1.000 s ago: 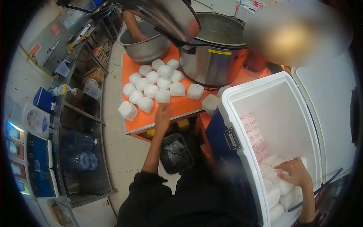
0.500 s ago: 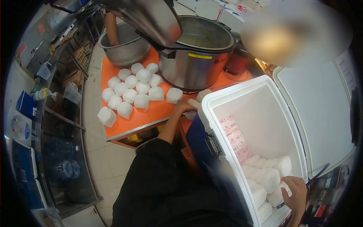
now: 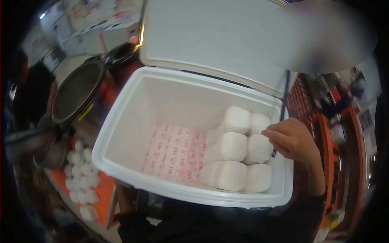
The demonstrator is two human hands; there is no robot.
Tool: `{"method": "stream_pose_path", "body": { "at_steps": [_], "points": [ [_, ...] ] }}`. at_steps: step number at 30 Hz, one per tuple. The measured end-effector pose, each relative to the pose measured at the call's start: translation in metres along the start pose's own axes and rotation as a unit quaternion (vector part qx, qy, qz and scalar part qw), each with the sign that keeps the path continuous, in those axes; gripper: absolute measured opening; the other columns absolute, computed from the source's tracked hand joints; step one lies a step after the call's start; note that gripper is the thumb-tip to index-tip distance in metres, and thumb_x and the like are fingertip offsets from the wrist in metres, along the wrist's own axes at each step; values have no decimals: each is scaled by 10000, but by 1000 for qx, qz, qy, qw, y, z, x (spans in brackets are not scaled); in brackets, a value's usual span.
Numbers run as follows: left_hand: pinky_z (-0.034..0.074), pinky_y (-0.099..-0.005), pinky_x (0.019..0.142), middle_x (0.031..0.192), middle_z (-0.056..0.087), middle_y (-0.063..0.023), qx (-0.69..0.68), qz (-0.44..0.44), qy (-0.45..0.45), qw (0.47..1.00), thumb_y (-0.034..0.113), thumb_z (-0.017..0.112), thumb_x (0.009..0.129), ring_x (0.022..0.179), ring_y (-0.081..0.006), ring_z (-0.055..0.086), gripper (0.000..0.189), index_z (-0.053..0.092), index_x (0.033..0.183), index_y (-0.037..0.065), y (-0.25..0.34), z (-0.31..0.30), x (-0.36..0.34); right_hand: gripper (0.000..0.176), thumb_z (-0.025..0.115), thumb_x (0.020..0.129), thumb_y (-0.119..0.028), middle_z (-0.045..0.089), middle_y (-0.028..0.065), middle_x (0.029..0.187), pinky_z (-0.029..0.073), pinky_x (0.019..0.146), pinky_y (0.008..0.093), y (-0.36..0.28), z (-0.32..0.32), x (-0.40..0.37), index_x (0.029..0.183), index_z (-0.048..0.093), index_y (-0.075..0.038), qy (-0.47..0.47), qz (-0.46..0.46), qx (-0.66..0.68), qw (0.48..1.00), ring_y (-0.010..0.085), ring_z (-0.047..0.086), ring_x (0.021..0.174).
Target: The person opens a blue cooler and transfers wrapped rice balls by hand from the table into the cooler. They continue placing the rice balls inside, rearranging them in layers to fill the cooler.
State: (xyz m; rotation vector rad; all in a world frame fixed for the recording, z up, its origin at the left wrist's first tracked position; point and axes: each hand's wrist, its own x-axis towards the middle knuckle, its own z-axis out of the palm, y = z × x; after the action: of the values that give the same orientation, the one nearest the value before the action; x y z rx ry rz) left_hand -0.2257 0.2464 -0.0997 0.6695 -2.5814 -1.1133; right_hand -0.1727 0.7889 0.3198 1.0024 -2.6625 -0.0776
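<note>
Stacks of white wrapped bundles (image 3: 234, 146) fill the right part of a white-lined cooler (image 3: 192, 195). My right hand (image 3: 293, 139) reaches over the cooler's right wall, its fingertips right at the upper right bundle. The fingers are stretched out and slightly bent, and the hand is open. A dark blue strap (image 3: 285, 105) runs down past that hand. At the cooler's front left corner my left forearm (image 3: 125, 198) shows, with the hand itself hidden behind the rim. Sheets with red print (image 3: 174, 152) lie on the cooler floor, left of the bundles.
The cooler's white lid (image 3: 210, 40) stands raised at the back. More white bundles (image 3: 83, 172), blurred, sit on an orange table (image 3: 106, 194) at left. A large metal pot (image 3: 79, 93) is behind them, with a person in dark clothes (image 3: 32, 93) beyond. Orange shelving (image 3: 352, 158) stands at right.
The view has swung right, bringing the cooler to the middle. My left hand, before at the table's edge beside a bundle, is now hidden. My right hand stays by the bundles inside the cooler.
</note>
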Motion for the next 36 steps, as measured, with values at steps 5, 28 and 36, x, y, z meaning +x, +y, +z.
{"method": "stream_pose_path", "body": {
  "at_steps": [5,28,36],
  "points": [
    [392,-376,869,1081,528,-195,-164,-29,52,985,287,529,771,965,-284,533,454,499,1096,-28,12,-72,-56,227,596,643,14,601,60,762,418,601,313,5,-10,-60,857,601,-60,115,180,-2,977,208,572,692],
    [394,-363,887,1083,507,-119,-178,58,-538,822,358,540,829,1021,-193,500,540,364,1187,-6,462,-50,-85,216,565,710,-32,618,87,832,451,664,301,3,47,-50,923,603,-35,143,274,323,894,207,595,747],
    [369,-354,943,1177,434,-155,-163,87,-634,751,362,447,876,1095,-211,457,549,290,1228,-30,515,20,-127,240,541,725,-33,617,106,811,451,666,273,5,50,-47,960,586,-20,176,322,355,860,194,603,747]
  ]
}}
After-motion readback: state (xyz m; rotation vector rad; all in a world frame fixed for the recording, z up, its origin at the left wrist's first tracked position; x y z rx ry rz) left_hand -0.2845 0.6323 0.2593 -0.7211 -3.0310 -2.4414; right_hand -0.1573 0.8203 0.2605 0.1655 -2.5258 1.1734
